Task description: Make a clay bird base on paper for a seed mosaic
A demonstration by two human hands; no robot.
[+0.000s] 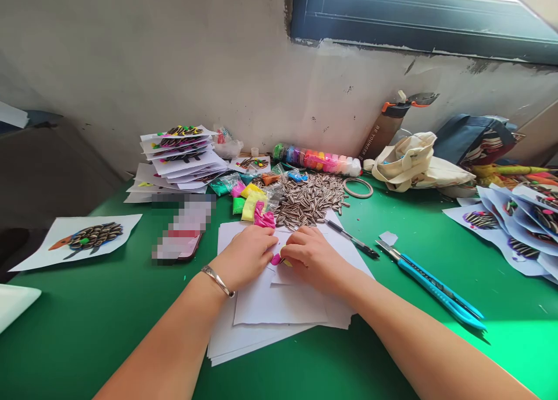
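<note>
My left hand [248, 253] and my right hand [310, 258] meet over a stack of white paper sheets [279, 307] on the green table [108, 324]. Both have fingers curled together in a pinch around a small lump of pink clay [275, 259] with a bit of yellow at its right side. A silver bangle [218, 281] circles my left wrist. Just beyond the hands lies a heap of striped sunflower seeds [309, 199], with small bags of coloured clay [250, 199] at its left.
A black pen [352, 238] and a blue utility knife [431, 284] lie right of the paper. A phone [181, 243] lies to the left, a finished seed picture [87, 237] beyond it. Picture stacks [181, 156], a clay tube row [318, 159], a tape ring [357, 187], bags [410, 161] and a bottle [387, 124] line the back.
</note>
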